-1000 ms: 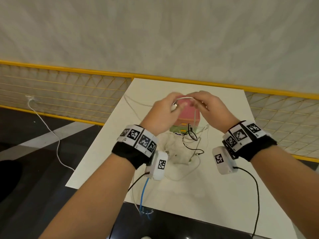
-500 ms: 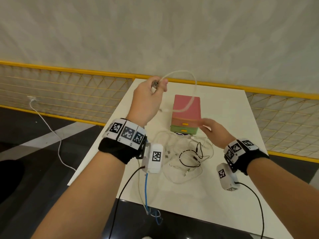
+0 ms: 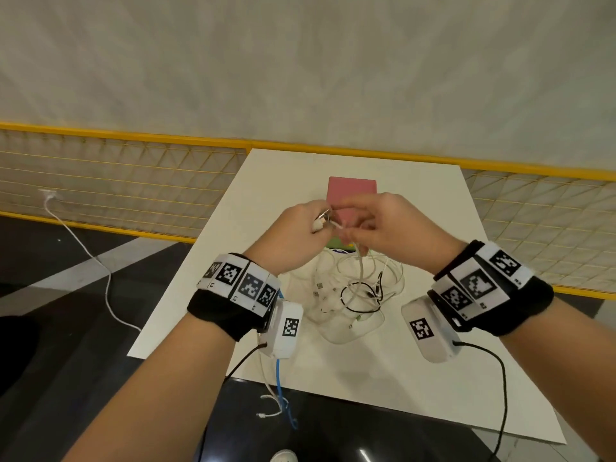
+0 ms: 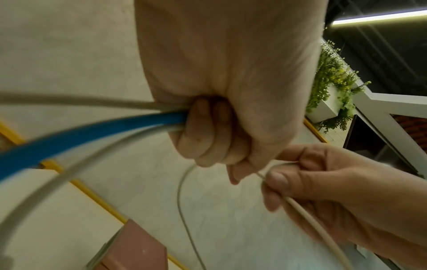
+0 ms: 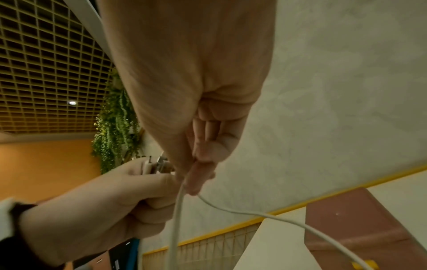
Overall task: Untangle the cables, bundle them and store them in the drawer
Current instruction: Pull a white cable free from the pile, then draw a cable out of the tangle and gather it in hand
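Now my left hand [image 3: 293, 233] grips the bundled cables [image 4: 92, 124], my right hand [image 3: 383, 225] pinches a white cable [image 5: 175, 219] above the tangle [image 3: 353, 291].

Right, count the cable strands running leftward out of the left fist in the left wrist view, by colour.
Blue strands: 1
White strands: 2
Total: 3, all gripped in the left hand.

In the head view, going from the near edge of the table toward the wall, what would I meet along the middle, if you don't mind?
Near table edge → tangle of cables → left hand and right hand holding a white cable → pink drawer box → yellow rail.
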Demonstrator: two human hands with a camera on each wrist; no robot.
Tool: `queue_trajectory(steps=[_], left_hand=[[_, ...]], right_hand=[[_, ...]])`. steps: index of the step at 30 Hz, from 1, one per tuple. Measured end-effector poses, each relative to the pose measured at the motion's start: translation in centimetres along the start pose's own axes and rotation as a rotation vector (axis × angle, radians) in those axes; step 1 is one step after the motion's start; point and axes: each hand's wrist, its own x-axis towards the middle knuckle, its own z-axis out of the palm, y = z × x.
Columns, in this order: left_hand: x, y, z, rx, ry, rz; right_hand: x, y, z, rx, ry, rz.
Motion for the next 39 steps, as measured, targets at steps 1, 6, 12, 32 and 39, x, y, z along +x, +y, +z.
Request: queue_trajectory(steps=[1,6,12,32,39], left_hand=[[-0.5,-0.2,-0.1,-0.044,-0.010,-0.004],[-2.4,-1.0,-1.6,-0.324,0.227,-0.056],[-4.4,1.2,-2.2,-0.364,0.146,0.029],[-4.2,1.3,-3.1,-0.784,0.260,0.010],[-4.7,-1.7,0.1,-0.601,0.132,-0.136]], right_hand=[[-0.7,-0.2,0.2,0.008,-0.024,0.022],[-5.4,-2.8,1.2,0.043,-0.436,0.084],[-6.2,-2.9,1.5,-0.332,-0.340,-0.095],[-4.7,4.1,10.7,-0.119,-0.578,0.079],[0.2,4.1,7.8,-0.016,-0.185,0.012]])
